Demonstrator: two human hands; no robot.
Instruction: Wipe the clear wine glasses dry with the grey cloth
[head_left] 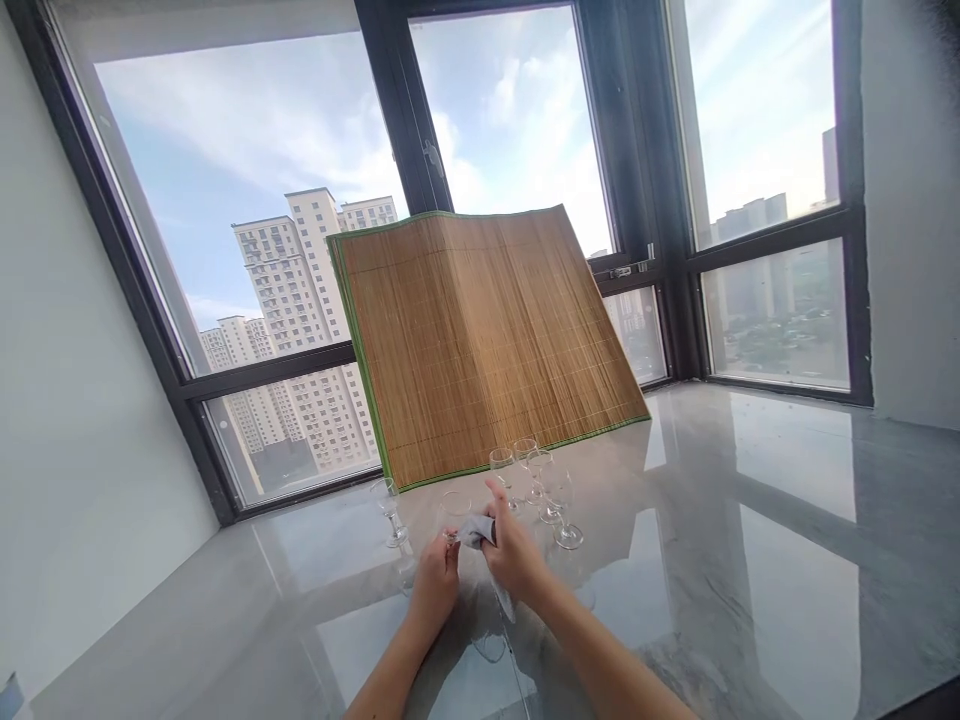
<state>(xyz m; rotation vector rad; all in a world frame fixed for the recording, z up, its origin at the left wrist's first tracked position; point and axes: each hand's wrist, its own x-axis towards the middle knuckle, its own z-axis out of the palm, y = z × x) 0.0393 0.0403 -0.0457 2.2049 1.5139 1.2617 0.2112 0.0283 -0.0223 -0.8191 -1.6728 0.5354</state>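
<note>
My left hand [435,580] is closed on a clear stemmed glass [454,506], low on its stem. A grey cloth [477,531] is pinched in my right hand [516,556] and pressed against the glass; its loose end hangs below. The index finger of that hand points up. To the left, a single stemmed glass [391,515] stands upright on the glossy surface. Right of my hands, several more stemmed glasses [568,536] stand close together, partly overlapping one another and my right hand.
The glossy grey marble-like surface [300,620] mirrors the windows. Behind the glasses, a folded bamboo mat [487,340] with green edging leans against the dark window frame [262,370]. White walls [90,400] close off both sides. Tall buildings [300,270] show outside.
</note>
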